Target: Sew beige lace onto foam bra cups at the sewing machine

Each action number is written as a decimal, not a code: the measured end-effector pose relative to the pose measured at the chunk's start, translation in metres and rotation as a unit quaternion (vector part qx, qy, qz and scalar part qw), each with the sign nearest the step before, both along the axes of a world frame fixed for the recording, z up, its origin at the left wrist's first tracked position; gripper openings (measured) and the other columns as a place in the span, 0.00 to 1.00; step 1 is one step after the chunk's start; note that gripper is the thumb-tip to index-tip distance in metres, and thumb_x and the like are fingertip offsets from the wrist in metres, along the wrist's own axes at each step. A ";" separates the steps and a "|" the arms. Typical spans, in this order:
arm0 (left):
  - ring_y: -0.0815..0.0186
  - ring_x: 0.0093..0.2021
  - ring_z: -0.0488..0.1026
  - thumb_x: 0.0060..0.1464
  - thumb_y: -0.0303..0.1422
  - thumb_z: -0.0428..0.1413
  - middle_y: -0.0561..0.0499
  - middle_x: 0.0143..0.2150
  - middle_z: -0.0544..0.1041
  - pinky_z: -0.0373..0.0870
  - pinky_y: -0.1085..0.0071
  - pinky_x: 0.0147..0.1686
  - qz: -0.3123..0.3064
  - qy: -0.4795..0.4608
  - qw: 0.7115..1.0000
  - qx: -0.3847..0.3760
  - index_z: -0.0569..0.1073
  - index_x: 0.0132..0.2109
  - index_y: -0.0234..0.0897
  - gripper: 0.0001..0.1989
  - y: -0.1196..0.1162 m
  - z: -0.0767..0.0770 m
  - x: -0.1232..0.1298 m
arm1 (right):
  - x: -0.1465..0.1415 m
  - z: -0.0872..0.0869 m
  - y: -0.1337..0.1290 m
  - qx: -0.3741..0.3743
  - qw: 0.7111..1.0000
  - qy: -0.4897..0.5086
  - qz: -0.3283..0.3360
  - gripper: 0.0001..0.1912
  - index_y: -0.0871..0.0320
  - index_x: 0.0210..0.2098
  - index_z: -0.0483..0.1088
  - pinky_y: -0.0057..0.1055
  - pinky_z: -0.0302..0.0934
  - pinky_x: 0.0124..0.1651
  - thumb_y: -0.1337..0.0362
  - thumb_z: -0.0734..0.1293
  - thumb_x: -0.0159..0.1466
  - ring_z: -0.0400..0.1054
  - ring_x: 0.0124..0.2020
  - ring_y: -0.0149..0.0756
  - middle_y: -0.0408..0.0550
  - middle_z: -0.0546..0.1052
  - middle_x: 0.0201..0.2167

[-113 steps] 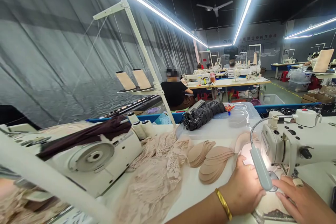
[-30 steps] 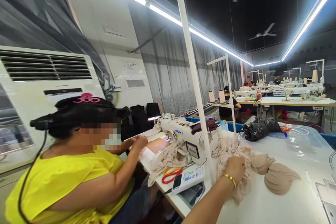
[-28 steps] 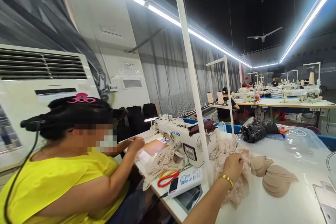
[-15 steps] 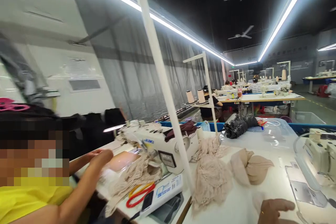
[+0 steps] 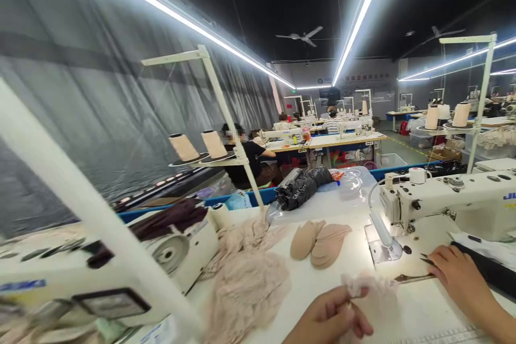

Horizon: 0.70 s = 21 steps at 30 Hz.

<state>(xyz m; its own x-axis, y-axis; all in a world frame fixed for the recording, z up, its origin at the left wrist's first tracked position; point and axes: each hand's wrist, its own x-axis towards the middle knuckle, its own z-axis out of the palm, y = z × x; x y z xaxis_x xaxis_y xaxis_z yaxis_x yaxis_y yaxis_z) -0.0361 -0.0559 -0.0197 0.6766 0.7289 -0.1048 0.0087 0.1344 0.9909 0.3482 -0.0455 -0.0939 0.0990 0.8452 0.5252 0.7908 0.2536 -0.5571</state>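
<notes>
Fabric (image 5: 377, 282), pale, sheer and ruffled, is pinched between the thumb and fingers of the left hand (image 5: 324, 316), in front of the tabletop sewing machine (image 5: 427, 199). Holding it by one edge presumably leaves the remainder loose and unstretched. The right hand (image 5: 463, 274) rests at the machine bed (image 5: 429, 239), well apart from the left. Two dark pointed tips, apparently thread snips (image 5: 428, 260), project from beneath its fingers; the grip is hidden, so whether the fingers clamp or merely cover the tool cannot be told. The task lamp (image 5: 381, 229) is set just above the needle plate (image 5: 374, 252), likely to light the stitching point. Two stacks of teardrop-shaped beige pieces (image 5: 329, 247) lie side by side on the white tabletop (image 5: 322, 282); the visible fanning of the right-hand stack would ease lifting single pieces. The crumpled beige fabric heap (image 5: 250, 290) lies left of the hands, probably to keep the needle area free while remaining within left-hand reach
</notes>
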 end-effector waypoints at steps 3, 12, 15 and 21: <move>0.59 0.42 0.80 0.55 0.55 0.70 0.40 0.45 0.85 0.72 0.59 0.55 0.019 -0.010 1.000 -0.014 0.76 0.64 0.32 0.39 -0.002 0.002 0.016 | -0.001 -0.011 -0.005 -0.017 1.000 -0.010 0.024 0.18 0.51 0.34 0.74 0.44 0.71 0.39 0.49 0.61 0.73 0.78 0.35 0.51 0.54 0.83 0.33; 0.63 0.37 0.79 0.53 0.48 0.74 0.40 0.41 0.86 0.71 0.66 0.50 0.012 -0.041 0.997 -0.061 0.77 0.58 0.32 0.33 -0.005 0.003 0.047 | -0.096 0.027 -0.045 0.093 0.948 -0.227 0.202 0.10 0.47 0.51 0.67 0.32 0.71 0.36 0.67 0.64 0.72 0.81 0.34 0.41 0.43 0.82 0.37; 0.64 0.35 0.79 0.50 0.46 0.75 0.43 0.37 0.85 0.71 0.69 0.45 -0.007 -0.057 0.996 -0.067 0.78 0.53 0.32 0.31 -0.003 -0.004 0.054 | -0.115 0.035 -0.041 0.172 0.915 -0.321 0.174 0.16 0.50 0.48 0.67 0.36 0.68 0.35 0.75 0.64 0.64 0.77 0.29 0.44 0.42 0.80 0.32; 0.65 0.25 0.72 0.53 0.40 0.63 0.49 0.31 0.82 0.64 0.71 0.29 -0.045 0.156 0.987 -0.020 0.79 0.57 0.34 0.26 0.013 0.019 0.012 | -0.090 0.020 -0.040 0.181 0.919 -0.320 0.141 0.07 0.51 0.49 0.69 0.32 0.67 0.33 0.67 0.62 0.74 0.77 0.28 0.39 0.43 0.80 0.32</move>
<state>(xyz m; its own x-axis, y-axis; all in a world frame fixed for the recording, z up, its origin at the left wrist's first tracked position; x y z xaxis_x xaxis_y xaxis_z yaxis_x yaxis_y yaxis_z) -0.0238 -0.0427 -0.0011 0.6683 0.6591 -0.3449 0.3254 0.1579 0.9323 0.2587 -0.0850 -0.0737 -0.5252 0.5483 0.6508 0.8011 0.5766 0.1607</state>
